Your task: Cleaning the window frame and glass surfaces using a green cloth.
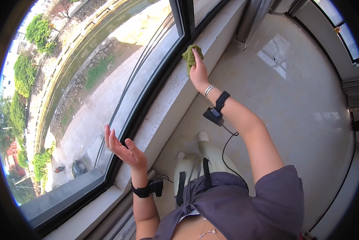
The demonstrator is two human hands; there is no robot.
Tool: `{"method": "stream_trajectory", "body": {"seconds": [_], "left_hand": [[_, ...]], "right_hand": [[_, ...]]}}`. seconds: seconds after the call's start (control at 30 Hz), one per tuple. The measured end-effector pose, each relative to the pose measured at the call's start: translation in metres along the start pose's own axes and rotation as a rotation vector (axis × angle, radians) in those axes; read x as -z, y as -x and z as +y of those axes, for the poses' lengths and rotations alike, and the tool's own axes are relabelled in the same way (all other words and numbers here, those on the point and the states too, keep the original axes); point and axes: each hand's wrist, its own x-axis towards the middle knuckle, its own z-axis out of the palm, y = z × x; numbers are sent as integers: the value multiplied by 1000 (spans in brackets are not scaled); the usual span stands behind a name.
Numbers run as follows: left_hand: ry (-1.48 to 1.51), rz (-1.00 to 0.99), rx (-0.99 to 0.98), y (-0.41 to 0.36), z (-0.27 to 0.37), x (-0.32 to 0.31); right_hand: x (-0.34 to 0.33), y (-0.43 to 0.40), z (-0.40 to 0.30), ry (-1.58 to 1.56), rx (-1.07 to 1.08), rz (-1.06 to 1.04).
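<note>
Bunched under the fingers of my right hand (199, 70) is a green cloth (192, 57), pressed on the white window sill (164, 90) beside the black window frame (155, 102). My left hand (127, 151) is raised near the lower part of the glass pane (143, 69), fingers apart and holding nothing. Whether its fingertips touch the glass I cannot tell. Both wrists wear black straps with small devices, and a cable hangs from the right one.
A grey curtain (251, 24) hangs past the far end of the sill. Pale glossy floor (290, 99) lies to the right. Metal rails (122, 219) run below the sill at the lower left. The right wrist's black cable (224, 150) loops beside my legs.
</note>
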Motion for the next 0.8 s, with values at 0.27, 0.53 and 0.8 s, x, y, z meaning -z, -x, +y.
{"method": "stream_trajectory", "body": {"seconds": [0.27, 0.53, 0.8], "left_hand": [[30, -106, -21, -34, 12, -59], [112, -136, -22, -79, 14, -119], [143, -208, -149, -139, 35, -186]], "right_hand": [[-79, -28, 5, -1229, -1363, 410], [-98, -69, 74, -1080, -1644, 133], [-60, -125, 117, -1192, -1555, 354]]}}
